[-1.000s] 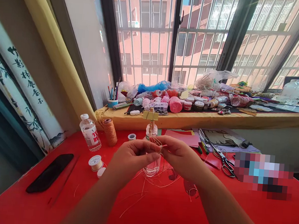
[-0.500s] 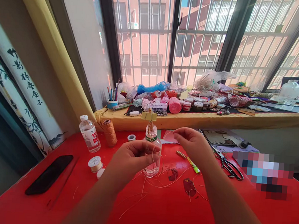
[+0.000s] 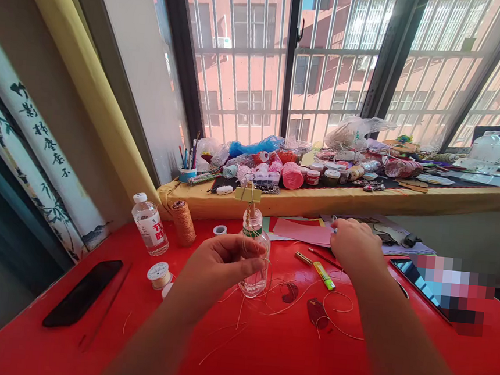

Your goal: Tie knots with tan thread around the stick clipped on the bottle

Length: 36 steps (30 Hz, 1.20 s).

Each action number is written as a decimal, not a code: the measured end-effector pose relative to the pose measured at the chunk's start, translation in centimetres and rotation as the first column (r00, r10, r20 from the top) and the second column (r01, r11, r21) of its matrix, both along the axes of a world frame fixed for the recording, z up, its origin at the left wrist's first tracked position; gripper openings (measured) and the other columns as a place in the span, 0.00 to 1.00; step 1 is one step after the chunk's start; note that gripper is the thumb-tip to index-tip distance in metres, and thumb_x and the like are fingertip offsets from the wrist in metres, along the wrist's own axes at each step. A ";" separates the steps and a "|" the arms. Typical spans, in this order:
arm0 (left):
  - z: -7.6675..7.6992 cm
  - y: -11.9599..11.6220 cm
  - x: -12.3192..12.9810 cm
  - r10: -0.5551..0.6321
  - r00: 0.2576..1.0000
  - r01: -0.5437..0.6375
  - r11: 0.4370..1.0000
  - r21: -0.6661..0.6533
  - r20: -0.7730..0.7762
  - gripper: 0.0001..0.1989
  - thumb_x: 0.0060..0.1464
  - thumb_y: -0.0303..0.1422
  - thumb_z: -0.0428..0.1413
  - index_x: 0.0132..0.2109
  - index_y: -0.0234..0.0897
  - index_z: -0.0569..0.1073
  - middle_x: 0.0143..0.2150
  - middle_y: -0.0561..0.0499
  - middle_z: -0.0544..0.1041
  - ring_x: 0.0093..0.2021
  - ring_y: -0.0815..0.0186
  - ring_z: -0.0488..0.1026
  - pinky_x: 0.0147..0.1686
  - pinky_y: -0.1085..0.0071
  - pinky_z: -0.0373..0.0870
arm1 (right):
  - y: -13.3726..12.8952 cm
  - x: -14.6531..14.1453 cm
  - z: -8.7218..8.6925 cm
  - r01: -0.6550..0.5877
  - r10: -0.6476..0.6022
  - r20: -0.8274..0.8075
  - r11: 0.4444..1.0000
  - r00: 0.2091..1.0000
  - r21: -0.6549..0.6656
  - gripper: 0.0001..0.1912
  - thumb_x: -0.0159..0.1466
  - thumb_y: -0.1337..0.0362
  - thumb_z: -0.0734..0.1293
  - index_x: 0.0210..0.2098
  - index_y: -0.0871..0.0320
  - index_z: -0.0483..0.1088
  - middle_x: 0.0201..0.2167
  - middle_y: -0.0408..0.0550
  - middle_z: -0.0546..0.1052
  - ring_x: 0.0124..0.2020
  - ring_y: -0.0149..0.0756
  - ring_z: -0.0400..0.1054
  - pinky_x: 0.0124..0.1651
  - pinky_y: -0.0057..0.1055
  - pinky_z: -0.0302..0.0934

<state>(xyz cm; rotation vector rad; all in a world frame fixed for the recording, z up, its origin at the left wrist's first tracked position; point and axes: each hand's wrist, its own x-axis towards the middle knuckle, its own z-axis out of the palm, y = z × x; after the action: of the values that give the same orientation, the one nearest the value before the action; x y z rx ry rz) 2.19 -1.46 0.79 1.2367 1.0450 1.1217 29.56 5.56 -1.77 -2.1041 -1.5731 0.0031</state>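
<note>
My left hand [image 3: 230,261] pinches thin thread [image 3: 246,248] in front of a clear glass bottle [image 3: 256,281] that stands upright on the red table. A yellow clip [image 3: 248,195] with a wooden stick sits above the bottle's mouth, and thread hangs down from it. Further right, my right hand [image 3: 354,243] is closed, its fingertips at a small shiny part beside the pink paper [image 3: 303,231]; this looks like the scissors' tip, with the rest hidden by hand and forearm. Loose thread curls over the table below both hands.
At left are a water bottle [image 3: 150,225], an orange thread cone [image 3: 183,223], a white spool [image 3: 159,274] and a black case [image 3: 83,292]. A green-yellow box [image 3: 324,277] lies centre right. A tablet [image 3: 420,287] is at right. Jars and craft supplies crowd the windowsill [image 3: 213,205].
My right hand has moved right, away from the bottle, to where the scissors lay, and now covers most of them. More pink paper shows. My left hand stays almost still.
</note>
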 end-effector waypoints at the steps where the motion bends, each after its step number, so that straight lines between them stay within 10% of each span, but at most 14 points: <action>1: 0.0 0.0 0.0 -0.003 1.000 0.003 1.000 0.002 0.000 0.09 0.43 0.34 0.73 0.34 0.41 0.85 0.33 0.50 0.83 0.36 0.65 0.75 0.36 0.71 0.71 | -0.2 -0.6 0.2 -0.030 0.030 0.008 0.999 1.000 0.017 0.15 0.62 0.74 0.64 0.42 0.61 0.80 0.48 0.66 0.80 0.55 0.63 0.70 0.54 0.54 0.61; 5: -0.1 0.1 0.0 -0.020 1.000 0.020 1.000 0.010 0.009 0.09 0.43 0.34 0.73 0.34 0.41 0.85 0.34 0.50 0.83 0.36 0.64 0.76 0.38 0.70 0.72 | -2.7 -4.4 1.5 -0.363 0.369 -0.025 0.922 0.929 0.134 0.22 0.65 0.72 0.62 0.53 0.51 0.78 0.54 0.49 0.80 0.56 0.44 0.71 0.60 0.38 0.64; 7: -0.1 0.2 0.0 -0.027 0.999 0.026 1.000 0.016 0.020 0.09 0.44 0.34 0.73 0.35 0.40 0.86 0.35 0.50 0.83 0.37 0.63 0.77 0.40 0.69 0.73 | -4.3 -6.2 2.0 -0.649 0.710 -0.186 0.699 0.679 0.301 0.25 0.64 0.72 0.62 0.58 0.51 0.75 0.57 0.50 0.78 0.56 0.44 0.72 0.57 0.39 0.67; 10: -0.1 0.4 -0.2 -0.070 0.997 0.069 0.997 0.033 0.032 0.11 0.43 0.35 0.74 0.36 0.40 0.85 0.35 0.50 0.83 0.38 0.63 0.76 0.39 0.68 0.73 | -6.0 -7.8 2.4 -0.727 0.809 -0.317 0.586 0.495 0.358 0.19 0.68 0.67 0.65 0.55 0.48 0.77 0.51 0.49 0.80 0.54 0.44 0.74 0.55 0.41 0.69; 20: -0.5 0.8 -0.6 -0.095 0.995 0.096 0.994 0.045 -0.018 0.12 0.45 0.38 0.74 0.37 0.40 0.84 0.37 0.50 0.82 0.36 0.65 0.74 0.36 0.70 0.71 | -5.3 -7.5 2.2 -0.610 0.685 -0.516 0.716 0.515 0.340 0.06 0.66 0.60 0.68 0.36 0.53 0.77 0.34 0.46 0.77 0.36 0.39 0.71 0.39 0.34 0.67; 30: -0.7 0.9 -0.3 -0.048 0.998 0.049 0.998 0.036 -0.028 0.12 0.44 0.38 0.73 0.36 0.40 0.84 0.35 0.50 0.82 0.35 0.65 0.74 0.35 0.71 0.70 | -4.9 -6.4 3.0 -0.558 0.415 -0.909 0.744 -0.044 0.366 0.16 0.58 0.53 0.76 0.27 0.58 0.71 0.21 0.40 0.69 0.22 0.28 0.59 0.27 0.28 0.52; 36: -0.6 0.8 0.0 -0.054 0.998 0.054 0.998 0.020 0.012 0.11 0.43 0.36 0.73 0.36 0.40 0.83 0.34 0.51 0.82 0.35 0.66 0.74 0.35 0.72 0.68 | -4.5 -6.8 4.6 -0.521 0.396 -0.918 0.778 -0.026 0.351 0.16 0.57 0.53 0.77 0.30 0.59 0.73 0.18 0.34 0.64 0.17 0.21 0.45 0.22 0.26 0.38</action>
<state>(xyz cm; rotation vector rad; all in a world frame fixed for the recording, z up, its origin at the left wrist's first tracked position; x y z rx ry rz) 2.20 -0.67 0.19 1.2649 0.9878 1.0986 22.76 1.09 2.82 -0.8685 -1.1965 1.4600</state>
